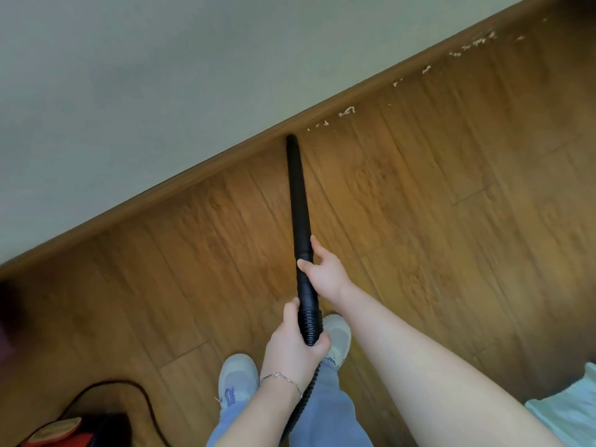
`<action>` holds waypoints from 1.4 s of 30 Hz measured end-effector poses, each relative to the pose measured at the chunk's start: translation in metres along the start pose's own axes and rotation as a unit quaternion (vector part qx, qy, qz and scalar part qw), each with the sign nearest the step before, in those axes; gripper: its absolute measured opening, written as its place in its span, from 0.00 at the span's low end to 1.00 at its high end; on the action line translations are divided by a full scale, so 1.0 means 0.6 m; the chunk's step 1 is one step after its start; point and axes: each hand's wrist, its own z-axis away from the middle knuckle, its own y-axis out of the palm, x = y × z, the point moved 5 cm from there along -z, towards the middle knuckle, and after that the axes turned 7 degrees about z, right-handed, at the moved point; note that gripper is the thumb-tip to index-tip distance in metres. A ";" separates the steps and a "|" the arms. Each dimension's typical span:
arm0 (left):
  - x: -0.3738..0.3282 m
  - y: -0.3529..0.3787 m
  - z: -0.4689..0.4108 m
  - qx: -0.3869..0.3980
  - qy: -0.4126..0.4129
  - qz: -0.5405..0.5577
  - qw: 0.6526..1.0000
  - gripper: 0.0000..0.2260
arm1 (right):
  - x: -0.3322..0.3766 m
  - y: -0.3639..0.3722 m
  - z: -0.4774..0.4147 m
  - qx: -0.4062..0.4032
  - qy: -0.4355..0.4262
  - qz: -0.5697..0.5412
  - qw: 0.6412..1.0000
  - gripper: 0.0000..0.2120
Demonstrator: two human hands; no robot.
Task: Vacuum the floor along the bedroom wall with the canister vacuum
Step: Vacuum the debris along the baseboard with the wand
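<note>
A: Where's the black nozzle (298, 195)?
B: Tip at the baseboard (193, 182), beyond both grips. Right hand (324, 272) clasps the tube; left hand (295, 345), nearer the body, is closed around the ribbed hose (310, 327).
A: And around them?
B: Pale scraps (346, 111) lie right of the tip; the red canister (67, 429) sits behind, left.

A black wand (298, 195) crossed the centre of the frame over a brown wood-grain floor (435, 204). The wall (145, 75) at upper left was pale grey-green, its skirting (193, 175) brown. Whitish scraps (346, 111) dotted the upper right. At the bottom were white shoes (237, 379), blue trousers (325, 417) and, lower left, a red-and-black canister (64, 430).
</note>
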 end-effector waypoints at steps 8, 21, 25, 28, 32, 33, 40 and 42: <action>-0.065 0.028 -0.034 0.009 0.014 -0.013 1.000 0.27 | 0.015 -0.072 -0.025 -0.016 0.004 -0.031 0.999 0.31; -0.104 0.036 -0.041 0.028 0.047 -0.018 0.998 0.26 | 0.016 -0.111 -0.025 -0.042 0.021 -0.049 0.998 0.31; -0.105 0.021 -0.056 0.033 0.044 -0.027 0.998 0.27 | 0.029 -0.107 -0.033 -0.045 0.019 -0.051 0.997 0.31; -0.115 0.008 -0.076 0.052 0.054 -0.032 0.997 0.27 | 0.040 -0.115 -0.043 -0.063 0.023 -0.064 0.996 0.32; -0.130 -0.008 -0.094 0.064 0.056 -0.046 0.995 0.27 | 0.064 -0.123 -0.052 -0.075 0.025 -0.071 0.994 0.32; -0.135 -0.012 -0.098 0.066 0.057 -0.046 0.995 0.27 | 0.070 -0.124 -0.054 -0.077 0.025 -0.072 0.994 0.32; -0.132 -0.048 -0.084 0.090 0.037 -0.067 0.993 0.26 | 0.083 -0.091 -0.033 -0.072 0.034 -0.079 0.994 0.31; -0.113 -0.055 -0.062 0.101 0.024 -0.072 0.992 0.25 | 0.072 -0.067 -0.013 -0.061 0.038 -0.076 0.995 0.30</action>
